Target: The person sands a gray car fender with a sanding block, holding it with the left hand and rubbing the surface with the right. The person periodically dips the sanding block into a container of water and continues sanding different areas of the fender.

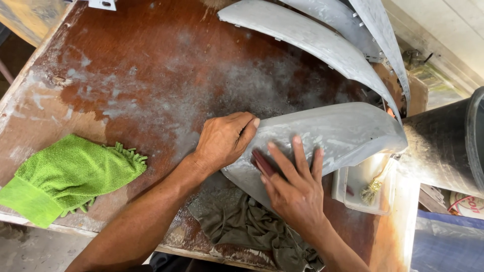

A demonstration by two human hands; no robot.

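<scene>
So the grey curved panel (343,133) lies on the brown dusty surface (146,65), its near end resting over a crumpled olive rag (242,226). The left hand (224,138) is curled over the panel's left edge, fingers closed on the rim. The right hand (295,186) lies flat on top of the panel with fingers spread, pressing a small dark red piece (262,162) against it, probably sandpaper, can't tell for sure.

Room-wise: lots of open surface to the left and behind the hands. The right side is tight, with a clear plastic tub (365,186) holding a small brush just beside the panel, and a big black barrel (448,146) past the surface edge.

Count: three more grey curved panels (312,40) stacked behind, so four in all. One green microfibre mitt (65,176) sits well apart at the left edge.
</scene>
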